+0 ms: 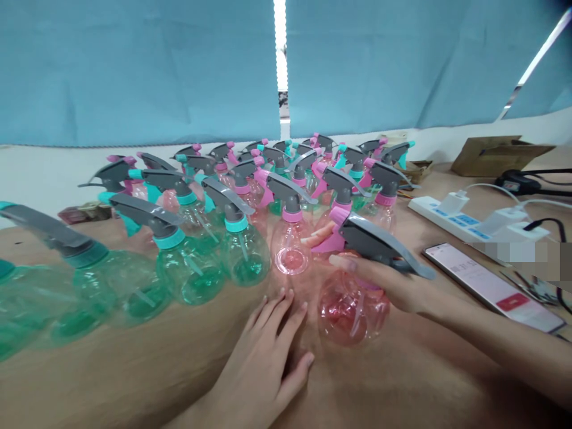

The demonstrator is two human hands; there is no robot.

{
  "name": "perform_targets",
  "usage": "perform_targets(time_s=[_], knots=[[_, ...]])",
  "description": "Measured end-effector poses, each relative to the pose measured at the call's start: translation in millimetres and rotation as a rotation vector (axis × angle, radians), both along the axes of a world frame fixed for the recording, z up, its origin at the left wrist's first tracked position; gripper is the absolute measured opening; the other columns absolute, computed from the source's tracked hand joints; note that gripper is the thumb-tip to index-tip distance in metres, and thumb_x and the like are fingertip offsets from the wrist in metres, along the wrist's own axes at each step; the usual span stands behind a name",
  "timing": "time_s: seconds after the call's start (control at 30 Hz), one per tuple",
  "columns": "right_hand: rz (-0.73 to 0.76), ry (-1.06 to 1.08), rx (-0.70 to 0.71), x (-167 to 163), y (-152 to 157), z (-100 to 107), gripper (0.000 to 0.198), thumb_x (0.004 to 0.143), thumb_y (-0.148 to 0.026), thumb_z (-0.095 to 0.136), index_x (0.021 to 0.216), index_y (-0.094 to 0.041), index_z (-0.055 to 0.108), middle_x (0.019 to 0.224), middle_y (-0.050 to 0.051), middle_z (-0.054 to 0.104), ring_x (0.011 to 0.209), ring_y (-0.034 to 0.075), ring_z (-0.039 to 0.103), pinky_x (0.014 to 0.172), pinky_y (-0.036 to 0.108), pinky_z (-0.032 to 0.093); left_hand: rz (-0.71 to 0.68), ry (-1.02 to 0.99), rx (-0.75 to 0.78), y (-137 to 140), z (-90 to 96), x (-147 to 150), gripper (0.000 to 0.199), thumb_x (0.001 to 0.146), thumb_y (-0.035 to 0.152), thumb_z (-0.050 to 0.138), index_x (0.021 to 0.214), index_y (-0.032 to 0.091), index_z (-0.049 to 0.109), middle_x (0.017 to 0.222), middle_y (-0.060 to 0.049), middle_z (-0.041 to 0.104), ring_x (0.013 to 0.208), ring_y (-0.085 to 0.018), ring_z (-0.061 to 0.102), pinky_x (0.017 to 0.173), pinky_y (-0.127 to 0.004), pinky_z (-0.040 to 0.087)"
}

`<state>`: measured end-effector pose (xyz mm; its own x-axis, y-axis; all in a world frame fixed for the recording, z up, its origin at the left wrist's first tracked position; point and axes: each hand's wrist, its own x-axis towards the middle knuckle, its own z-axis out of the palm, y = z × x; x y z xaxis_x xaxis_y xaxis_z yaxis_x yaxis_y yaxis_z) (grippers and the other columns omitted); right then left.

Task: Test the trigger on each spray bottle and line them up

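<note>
A clear pink spray bottle [353, 310] with a grey and pink trigger head stands at the front, slightly tilted. My right hand [379, 274] is wrapped round its neck from the right, its fingers reaching past the pink trigger. My left hand [268, 351] lies on the tabletop left of that bottle, palm down, fingers spread and holding nothing. Just beyond its fingertips stands another pink spray bottle [291, 244]. A green spray bottle [245, 256] with a turquoise collar is to the left of that one.
Several more green and pink spray bottles [190, 268] crowd the wooden table [147, 381] toward the back and left. On the right lie a phone [491, 286] with a lit screen and a white power strip [451, 217] with plugs and cables. A brown paper bag [496, 156] sits behind them.
</note>
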<state>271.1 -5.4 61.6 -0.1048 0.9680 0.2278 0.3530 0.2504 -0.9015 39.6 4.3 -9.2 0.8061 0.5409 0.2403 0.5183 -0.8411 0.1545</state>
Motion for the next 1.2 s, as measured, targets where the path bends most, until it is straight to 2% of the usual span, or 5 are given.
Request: perform_targets(time_s=[0.43, 0.6, 0.7, 0.83, 1.2], knots=[[0.050, -0.097, 0.043, -7.4, 1.5, 11.0, 0.021, 0.085, -0.031, 0.054, 0.067, -0.022, 0.062, 0.062, 0.000, 0.058, 0.060, 0.016, 0.057, 0.058, 0.031, 0.051, -0.006, -0.017, 0.004, 0.9, -0.2, 0.7, 0.050, 0.090, 0.030, 0.055, 0.137, 0.015, 0.045, 0.143, -0.014, 0.046, 0.130, -0.032, 0.042, 0.102, -0.052, 0.040], [-0.025, -0.097, 0.086, -9.9, 3.2, 10.2, 0.028, 0.078, -0.033, 0.055, 0.054, -0.021, 0.048, 0.055, -0.002, 0.047, 0.051, 0.011, 0.048, 0.051, 0.026, 0.045, -0.009, -0.005, -0.003, 1.4, -1.6, 0.9, 0.049, 0.091, 0.030, 0.054, 0.137, 0.016, 0.045, 0.143, -0.014, 0.045, 0.131, -0.032, 0.041, 0.102, -0.052, 0.039], [-0.042, -0.061, 0.013, -9.5, 3.1, 4.4, 0.027, 0.075, -0.032, 0.056, 0.055, -0.022, 0.042, 0.054, -0.003, 0.043, 0.049, 0.010, 0.042, 0.045, 0.024, 0.040, -0.007, 0.014, -0.012, 1.7, -0.7, 1.4, 0.048, 0.091, 0.029, 0.054, 0.136, 0.016, 0.045, 0.144, -0.014, 0.044, 0.131, -0.032, 0.040, 0.102, -0.052, 0.039], [-0.048, 0.015, -0.108, -6.4, 2.7, -5.4, 0.012, 0.072, -0.027, 0.056, 0.066, -0.023, 0.047, 0.061, -0.002, 0.049, 0.056, 0.013, 0.047, 0.055, 0.029, 0.047, -0.006, 0.028, -0.029, 1.5, 1.8, 2.0, 0.047, 0.091, 0.029, 0.054, 0.135, 0.016, 0.047, 0.143, -0.015, 0.045, 0.131, -0.033, 0.041, 0.101, -0.053, 0.040], [-0.112, -0.108, 0.081, -6.9, 1.0, 2.8, 0.005, 0.068, -0.027, 0.056, 0.066, -0.023, 0.058, 0.067, 0.002, 0.063, 0.060, 0.016, 0.057, 0.055, 0.031, 0.050, -0.006, 0.038, -0.034, 1.4, 2.5, 2.2, 0.048, 0.090, 0.029, 0.055, 0.136, 0.016, 0.047, 0.144, -0.015, 0.044, 0.132, -0.032, 0.039, 0.102, -0.054, 0.039]])
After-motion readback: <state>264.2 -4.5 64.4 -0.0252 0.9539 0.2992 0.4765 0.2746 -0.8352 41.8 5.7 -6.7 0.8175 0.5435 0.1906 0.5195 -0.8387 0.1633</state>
